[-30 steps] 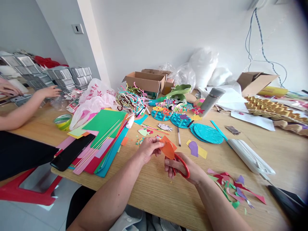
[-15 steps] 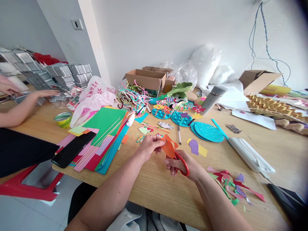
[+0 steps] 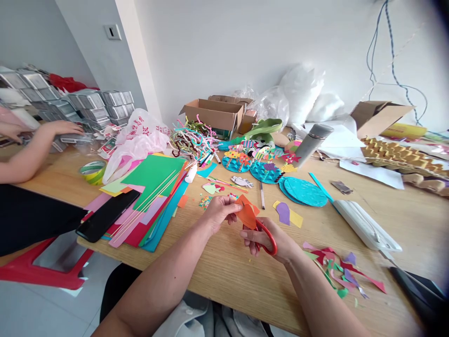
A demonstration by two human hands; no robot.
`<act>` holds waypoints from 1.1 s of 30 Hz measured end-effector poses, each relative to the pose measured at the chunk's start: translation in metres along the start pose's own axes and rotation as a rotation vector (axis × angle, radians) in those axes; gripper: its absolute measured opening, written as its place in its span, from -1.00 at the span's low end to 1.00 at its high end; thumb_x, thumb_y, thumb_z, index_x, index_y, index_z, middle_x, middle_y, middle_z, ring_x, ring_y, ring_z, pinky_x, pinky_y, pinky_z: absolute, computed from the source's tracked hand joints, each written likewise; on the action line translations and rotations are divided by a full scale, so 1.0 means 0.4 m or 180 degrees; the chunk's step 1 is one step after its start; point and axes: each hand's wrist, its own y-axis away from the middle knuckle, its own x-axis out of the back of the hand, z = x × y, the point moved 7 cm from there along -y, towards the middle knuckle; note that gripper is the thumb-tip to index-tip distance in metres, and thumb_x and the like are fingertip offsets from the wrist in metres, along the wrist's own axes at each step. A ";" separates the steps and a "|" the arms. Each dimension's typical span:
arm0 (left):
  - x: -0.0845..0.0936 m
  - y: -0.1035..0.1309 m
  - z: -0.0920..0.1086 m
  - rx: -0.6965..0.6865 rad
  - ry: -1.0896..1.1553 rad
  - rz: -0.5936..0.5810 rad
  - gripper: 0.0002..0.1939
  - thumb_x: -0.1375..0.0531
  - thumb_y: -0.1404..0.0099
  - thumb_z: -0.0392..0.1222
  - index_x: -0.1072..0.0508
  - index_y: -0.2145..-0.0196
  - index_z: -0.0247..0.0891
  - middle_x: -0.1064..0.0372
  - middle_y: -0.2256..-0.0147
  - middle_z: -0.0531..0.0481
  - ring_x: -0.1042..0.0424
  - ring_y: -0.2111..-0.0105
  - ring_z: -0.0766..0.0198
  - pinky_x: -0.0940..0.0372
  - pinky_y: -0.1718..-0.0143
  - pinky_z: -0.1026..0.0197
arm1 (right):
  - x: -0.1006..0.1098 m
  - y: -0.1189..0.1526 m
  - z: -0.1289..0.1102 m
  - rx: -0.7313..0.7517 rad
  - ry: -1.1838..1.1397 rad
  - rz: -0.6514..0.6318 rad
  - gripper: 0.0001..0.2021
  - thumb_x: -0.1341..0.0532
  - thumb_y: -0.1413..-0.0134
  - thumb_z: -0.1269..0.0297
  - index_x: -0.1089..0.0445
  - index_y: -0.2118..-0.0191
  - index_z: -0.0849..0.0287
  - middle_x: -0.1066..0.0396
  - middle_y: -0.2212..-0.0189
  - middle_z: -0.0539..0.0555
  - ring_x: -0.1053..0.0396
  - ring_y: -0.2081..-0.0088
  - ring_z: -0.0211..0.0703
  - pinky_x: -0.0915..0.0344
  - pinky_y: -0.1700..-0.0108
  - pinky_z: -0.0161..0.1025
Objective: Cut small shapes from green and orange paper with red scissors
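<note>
My left hand [image 3: 221,213] pinches the left edge of a piece of orange paper [image 3: 247,216] above the table's front part. Red-handled scissors [image 3: 269,239] are in my right hand [image 3: 268,241], fingers through the handles. Their blades reach up to the orange paper and are mostly hidden by it. Just beyond the hands lie a pen [image 3: 262,196], a purple paper cutout [image 3: 283,213] on a yellow piece, and a grey-white fish cutout [image 3: 242,181]. Small colourful bits [image 3: 205,202] lie close behind my left hand.
Stacked coloured paper [image 3: 150,175] with a black phone [image 3: 108,215] lies left. Paper scraps [image 3: 340,271] and a white power strip [image 3: 366,225] are right. Blue discs [image 3: 304,191], a grey bottle [image 3: 314,142] and pipe cleaners [image 3: 194,142] stand behind. A co-worker's hand [image 3: 65,128] handles cards far left.
My hands keep nearly the same place, and the orange paper has tilted slightly at the scissors. At the far left, the co-worker's hand has shifted a little.
</note>
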 end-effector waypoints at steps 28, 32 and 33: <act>-0.002 -0.005 -0.014 0.0063 0.0085 -0.0045 -0.77 -0.31 0.07 -0.14 -0.40 0.52 -0.34 -0.28 0.64 0.08 -0.23 0.71 0.46 -0.03 0.72 0.39 | 0.000 0.003 0.000 -0.0012 0.0071 -0.0001 -0.70 -0.34 0.18 0.13 -0.31 0.56 0.27 -0.35 0.66 -0.04 -0.31 0.69 -0.34 -0.21 0.65 -0.42; -0.002 -0.006 -0.016 0.0061 0.0088 -0.0058 -0.77 -0.31 0.07 -0.13 -0.41 0.51 -0.35 -0.28 0.64 0.08 -0.22 0.71 0.46 -0.03 0.72 0.39 | 0.001 0.006 -0.003 -0.0016 0.0128 0.0001 -0.69 -0.34 0.17 0.11 -0.31 0.56 0.27 -0.35 0.65 -0.04 -0.31 0.69 -0.35 -0.20 0.65 -0.42; -0.002 -0.006 -0.016 0.0059 0.0090 -0.0061 -0.77 -0.31 0.06 -0.13 -0.41 0.51 -0.34 -0.28 0.64 0.08 -0.22 0.71 0.46 -0.03 0.72 0.39 | 0.002 0.007 -0.003 -0.0014 0.0136 -0.0002 -0.68 -0.34 0.17 0.11 -0.31 0.56 0.27 -0.35 0.65 -0.04 -0.30 0.69 -0.35 -0.20 0.65 -0.42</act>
